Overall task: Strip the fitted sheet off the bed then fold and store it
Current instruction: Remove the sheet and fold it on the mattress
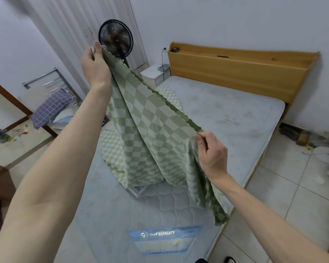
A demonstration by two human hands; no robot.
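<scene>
Both bare forearms extend forward over the bed. The left hand [95,67] is raised high, arm nearly straight, fingers and thumb pinching the top corner of the sheet [146,133]. The right hand [211,154] sits lower and nearer the bed's right edge, wrist bent, thumb and curled fingers pinching the same upper hem.

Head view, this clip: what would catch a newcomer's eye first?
The green checked sheet dominates mid-frame, stretched along its top edge between the raised left hand and the lower right hand, each pinching it, its lower part draped on the bed. Under it lies the bare mattress, with a blue warranty label near the bottom of the frame. A black fan stands behind the left hand, by the wooden headboard.
</scene>
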